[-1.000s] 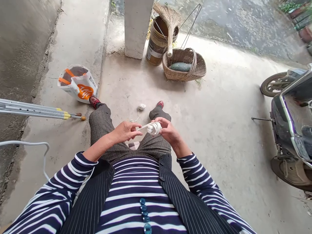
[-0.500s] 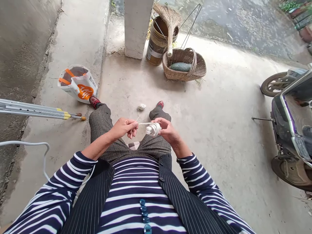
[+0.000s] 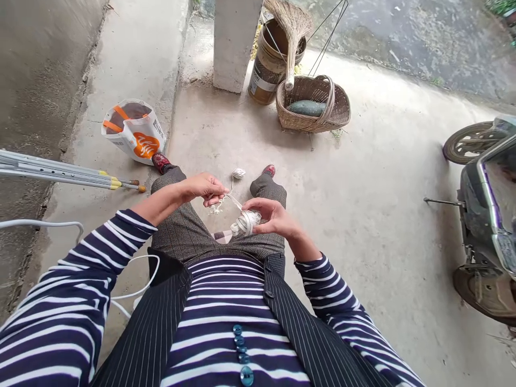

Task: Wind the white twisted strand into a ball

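Observation:
Above my lap, my right hand point(image 3: 271, 216) is closed around a loosely wound ball of white yarn point(image 3: 243, 223). My left hand point(image 3: 206, 188) pinches a white strand point(image 3: 234, 201) that stretches across to the held ball. Loose, crinkled yarn point(image 3: 216, 208) hangs just under the left fingers. A second, smaller yarn ball point(image 3: 238, 173) rests on the floor between my feet, with its thread running up toward my left hand. My fingers hide part of the held ball.
A white and orange bag point(image 3: 135, 133) stands by my left foot, metal crutches point(image 3: 68, 174) beside it. Ahead are a pillar point(image 3: 234, 45), a bucket point(image 3: 268, 64) with a straw broom point(image 3: 293, 32), and a wicker basket point(image 3: 298, 121) holding a green gourd point(image 3: 307, 108). A scooter point(image 3: 487, 209) stands right.
My left hand has moved up and forward with the strand. The held ball has dropped slightly toward my lap and turned, and loose yarn now shows below my left hand.

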`<action>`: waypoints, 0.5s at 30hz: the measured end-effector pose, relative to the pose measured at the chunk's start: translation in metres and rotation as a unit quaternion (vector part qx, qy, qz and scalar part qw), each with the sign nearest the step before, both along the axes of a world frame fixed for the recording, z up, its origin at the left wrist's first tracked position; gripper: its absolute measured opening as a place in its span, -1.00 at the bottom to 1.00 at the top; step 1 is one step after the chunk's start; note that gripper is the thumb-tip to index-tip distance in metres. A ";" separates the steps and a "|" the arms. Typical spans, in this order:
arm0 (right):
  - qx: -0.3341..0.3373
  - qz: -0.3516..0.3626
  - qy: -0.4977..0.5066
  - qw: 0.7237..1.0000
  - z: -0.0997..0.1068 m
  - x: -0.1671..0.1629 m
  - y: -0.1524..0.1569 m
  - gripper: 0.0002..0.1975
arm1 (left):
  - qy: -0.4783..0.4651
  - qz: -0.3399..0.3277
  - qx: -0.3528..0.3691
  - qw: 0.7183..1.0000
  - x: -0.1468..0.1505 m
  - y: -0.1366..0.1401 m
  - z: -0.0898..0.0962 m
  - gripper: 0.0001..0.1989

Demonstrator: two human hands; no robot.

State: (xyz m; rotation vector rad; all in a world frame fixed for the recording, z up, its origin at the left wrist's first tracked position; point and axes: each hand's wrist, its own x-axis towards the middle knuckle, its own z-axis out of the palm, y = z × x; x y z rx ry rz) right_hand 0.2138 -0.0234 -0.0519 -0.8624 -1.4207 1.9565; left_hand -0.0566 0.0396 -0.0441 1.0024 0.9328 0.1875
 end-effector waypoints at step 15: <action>0.068 -0.143 -0.041 0.987 0.005 -0.011 -0.013 -0.61 | -0.065 -0.045 -0.042 0.996 0.041 -0.022 -0.070 -0.70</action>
